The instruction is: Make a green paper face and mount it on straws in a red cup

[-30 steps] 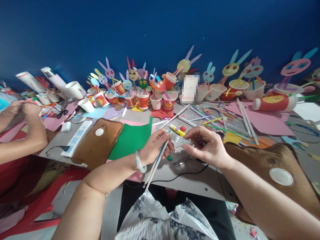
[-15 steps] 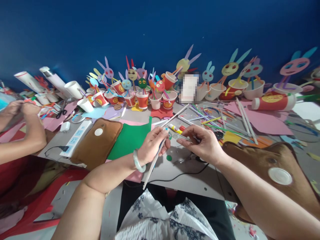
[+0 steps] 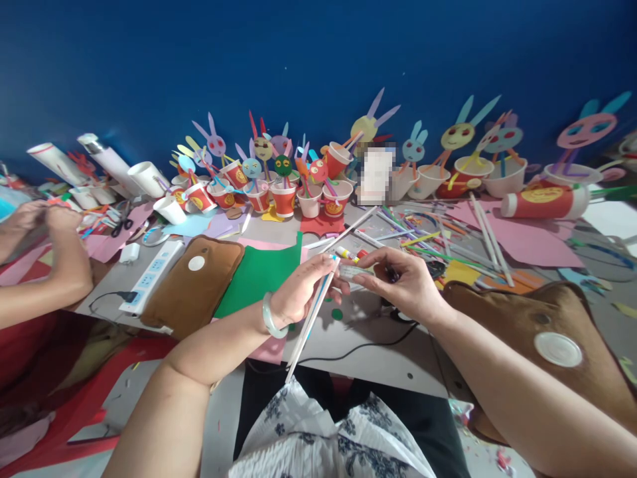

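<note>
My left hand (image 3: 306,289) is closed around thin white paper sticks (image 3: 307,325) that slant down toward my lap, a bluish strip showing along them. Between the thumb and fingers of my right hand (image 3: 401,282) is a small clear tube-like piece (image 3: 352,271), its kind hard to make out. Its end is close to the sticks and my left fingertips. Below my hands, a green paper disc (image 3: 337,315) lies on the grey table (image 3: 363,362). Just beyond them lie a yellow marker-like tube (image 3: 343,253) and a long white stick (image 3: 355,226).
Paper cups with rabbit-faced figures (image 3: 283,192) line the blue wall. Brown cushion-like pouches (image 3: 192,282) lie at both sides, near green paper (image 3: 261,272) and a power strip (image 3: 152,275). Coloured sticks (image 3: 413,236) are scattered to the right. Another person's hands (image 3: 44,219) work at far left.
My right hand has moved the clear piece closer to the sticks. My left hand has turned slightly, so the sticks show more spread apart and the left fingers have shifted right behind them.
</note>
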The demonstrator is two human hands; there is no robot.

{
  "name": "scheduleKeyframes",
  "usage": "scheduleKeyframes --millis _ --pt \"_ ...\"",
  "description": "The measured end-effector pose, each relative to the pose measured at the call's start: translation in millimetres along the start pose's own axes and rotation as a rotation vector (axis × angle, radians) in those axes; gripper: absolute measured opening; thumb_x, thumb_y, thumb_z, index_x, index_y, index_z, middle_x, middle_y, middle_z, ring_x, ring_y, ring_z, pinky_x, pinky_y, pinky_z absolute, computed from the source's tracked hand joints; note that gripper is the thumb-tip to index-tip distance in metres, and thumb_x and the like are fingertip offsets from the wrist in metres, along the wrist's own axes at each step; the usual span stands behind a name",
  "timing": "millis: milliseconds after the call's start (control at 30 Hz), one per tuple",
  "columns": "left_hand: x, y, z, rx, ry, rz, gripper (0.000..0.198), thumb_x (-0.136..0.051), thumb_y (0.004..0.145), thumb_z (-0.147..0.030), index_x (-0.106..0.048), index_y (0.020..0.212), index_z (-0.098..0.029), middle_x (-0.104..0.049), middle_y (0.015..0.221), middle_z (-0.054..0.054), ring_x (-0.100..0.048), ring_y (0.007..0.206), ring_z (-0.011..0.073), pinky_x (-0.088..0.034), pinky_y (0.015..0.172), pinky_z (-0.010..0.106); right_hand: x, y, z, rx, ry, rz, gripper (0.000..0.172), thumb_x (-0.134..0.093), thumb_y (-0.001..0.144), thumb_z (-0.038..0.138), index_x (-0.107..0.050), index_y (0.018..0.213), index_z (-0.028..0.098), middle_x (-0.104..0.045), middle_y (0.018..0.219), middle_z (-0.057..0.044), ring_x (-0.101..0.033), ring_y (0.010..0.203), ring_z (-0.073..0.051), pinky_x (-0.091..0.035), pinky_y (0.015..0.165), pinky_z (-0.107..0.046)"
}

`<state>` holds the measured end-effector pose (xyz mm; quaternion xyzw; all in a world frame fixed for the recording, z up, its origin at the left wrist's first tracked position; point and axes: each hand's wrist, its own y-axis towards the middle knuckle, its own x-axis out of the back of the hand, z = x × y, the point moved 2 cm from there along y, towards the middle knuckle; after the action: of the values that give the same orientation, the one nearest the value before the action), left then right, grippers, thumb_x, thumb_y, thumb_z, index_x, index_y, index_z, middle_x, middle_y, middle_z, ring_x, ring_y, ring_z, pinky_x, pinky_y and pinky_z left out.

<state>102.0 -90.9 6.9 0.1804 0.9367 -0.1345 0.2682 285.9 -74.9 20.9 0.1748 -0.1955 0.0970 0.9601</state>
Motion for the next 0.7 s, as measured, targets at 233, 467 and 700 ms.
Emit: scheduleKeyframes --millis 233,467,700 --pt "-0.6 6 -1 -0.071 -0.066 -0.042 0.034 -0.071 0.083 -0.041 -0.068 0.102 -0.013 -0.073 0.09 0.008 -0.072 0.083 0.0193 -0.056 0.078 0.029 5 0 8 -0.02 0.018 -0.137 0.031 -0.072 0.081 0.047 -0.06 0.075 0.019 -0.063 0.075 -0.002 -0.045 0.056 -0.01 -0.036 0.051 -0.025" --pt "-1.4 7 0 -0.122 -0.118 -0.113 0.023 -0.066 0.089 -0.035 -0.065 0.099 -0.014 -0.072 0.104 0.009 -0.073 0.088 0.0181 -0.057 0.086 0.032 -11 -15 17 -0.266 0.274 0.415 0.052 -0.04 0.096 0.063 -0.058 0.08 0.017 -0.058 0.061 0.0 -0.05 0.047 -0.009 -0.041 0.047 -0.023" --pt "-2.1 8 8 -0.126 -0.109 -0.129 0.026 -0.066 0.088 -0.039 -0.063 0.098 -0.016 -0.073 0.105 0.009 -0.073 0.091 0.021 -0.055 0.091 0.036 -30 -24 19 -0.312 0.379 0.613 0.062 -0.04 0.091 0.072 -0.049 0.063 0.018 -0.043 0.051 0.004 -0.035 0.044 -0.007 -0.029 0.041 -0.021"
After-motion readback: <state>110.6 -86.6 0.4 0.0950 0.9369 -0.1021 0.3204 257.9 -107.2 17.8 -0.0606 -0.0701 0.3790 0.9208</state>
